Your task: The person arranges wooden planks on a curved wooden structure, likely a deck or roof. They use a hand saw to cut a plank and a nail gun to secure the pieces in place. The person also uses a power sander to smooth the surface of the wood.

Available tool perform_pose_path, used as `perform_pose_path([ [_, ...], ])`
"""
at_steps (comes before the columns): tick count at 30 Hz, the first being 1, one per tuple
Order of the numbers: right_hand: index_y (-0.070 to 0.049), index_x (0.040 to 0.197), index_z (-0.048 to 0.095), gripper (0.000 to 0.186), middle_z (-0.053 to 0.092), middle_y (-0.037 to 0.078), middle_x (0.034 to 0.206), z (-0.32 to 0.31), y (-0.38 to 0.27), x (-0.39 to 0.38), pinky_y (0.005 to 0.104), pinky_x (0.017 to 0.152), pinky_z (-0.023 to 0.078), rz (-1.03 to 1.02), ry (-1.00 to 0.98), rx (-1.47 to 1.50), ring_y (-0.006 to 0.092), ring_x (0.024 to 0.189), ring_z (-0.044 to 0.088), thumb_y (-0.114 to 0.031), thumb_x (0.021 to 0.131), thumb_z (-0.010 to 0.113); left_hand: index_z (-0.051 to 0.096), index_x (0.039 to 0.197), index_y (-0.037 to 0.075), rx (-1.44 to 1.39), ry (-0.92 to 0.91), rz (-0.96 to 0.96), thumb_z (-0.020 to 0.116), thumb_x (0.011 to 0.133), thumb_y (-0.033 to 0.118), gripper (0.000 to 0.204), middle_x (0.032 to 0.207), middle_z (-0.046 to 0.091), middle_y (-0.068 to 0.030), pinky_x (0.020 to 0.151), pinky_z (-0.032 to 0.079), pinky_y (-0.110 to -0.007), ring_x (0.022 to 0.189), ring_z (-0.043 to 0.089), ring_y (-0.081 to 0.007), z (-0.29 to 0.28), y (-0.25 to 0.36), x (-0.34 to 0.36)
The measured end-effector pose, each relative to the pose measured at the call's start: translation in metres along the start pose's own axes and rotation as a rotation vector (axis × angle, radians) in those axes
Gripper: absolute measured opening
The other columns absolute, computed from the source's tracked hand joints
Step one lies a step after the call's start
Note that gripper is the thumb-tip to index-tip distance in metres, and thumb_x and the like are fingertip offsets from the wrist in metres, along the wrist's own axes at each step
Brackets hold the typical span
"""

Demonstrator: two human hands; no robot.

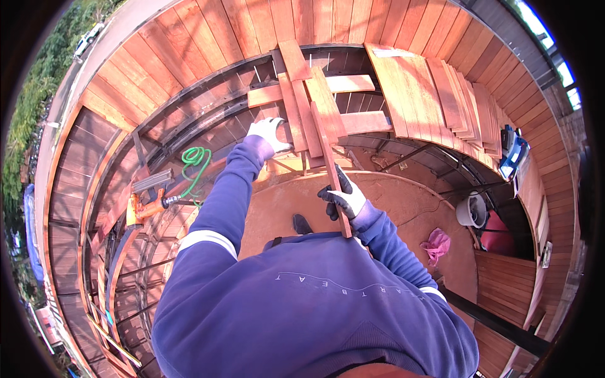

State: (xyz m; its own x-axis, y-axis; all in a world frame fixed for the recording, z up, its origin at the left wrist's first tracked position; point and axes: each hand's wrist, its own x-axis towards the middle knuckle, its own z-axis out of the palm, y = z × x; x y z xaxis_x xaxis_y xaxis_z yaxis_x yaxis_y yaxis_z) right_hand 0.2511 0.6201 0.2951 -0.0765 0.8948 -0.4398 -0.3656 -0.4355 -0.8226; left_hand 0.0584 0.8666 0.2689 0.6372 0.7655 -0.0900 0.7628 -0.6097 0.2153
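Observation:
My left hand [266,134], in a white glove, has its fingers curled over a short board [283,134] at the left of several loose wooden planks [296,113] laid crosswise over the curved black frame. My right hand [340,198], in a dark-and-white glove, is closed around a long narrow plank [328,160] that slopes from those planks down toward my body. Cross boards [362,121] lie beneath the pile.
An orange nail gun [142,208] with a coiled green hose [195,160] rests at left. Stacked boards [454,107] and a blue tool [513,154] sit on the right ledge. A grey bucket [471,209] and pink plastic bag [435,246] are lower right.

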Motion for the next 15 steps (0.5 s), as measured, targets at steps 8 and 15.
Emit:
perform_pose_path([
  [8,-0.019,0.159,0.016,0.083,0.064,0.008,0.098,0.01,0.002,-0.023,0.0279,0.047,0.05,0.004,0.092,-0.004,0.0159,0.057,0.061,-0.019,0.093,0.065,0.05,0.138,0.01,0.024,0.069,-0.096,0.075,0.073,0.056,0.084,0.134,0.056,-0.019,0.107,0.041,-0.044,0.125,0.05,-0.0363,0.01,-0.021,-0.022],
  [15,-0.019,0.158,0.021,0.073,0.066,0.013,0.105,0.007,0.008,-0.02,0.0297,0.049,0.05,-0.001,0.068,0.001,0.0176,0.057,0.061,-0.018,0.096,0.06,0.05,0.138,0.008,-0.018,-0.002,-0.107,0.074,0.074,0.054,0.082,0.137,0.054,-0.0198,0.111,0.039,-0.042,0.126,0.051,-0.0365,0.003,-0.02,-0.021],
])
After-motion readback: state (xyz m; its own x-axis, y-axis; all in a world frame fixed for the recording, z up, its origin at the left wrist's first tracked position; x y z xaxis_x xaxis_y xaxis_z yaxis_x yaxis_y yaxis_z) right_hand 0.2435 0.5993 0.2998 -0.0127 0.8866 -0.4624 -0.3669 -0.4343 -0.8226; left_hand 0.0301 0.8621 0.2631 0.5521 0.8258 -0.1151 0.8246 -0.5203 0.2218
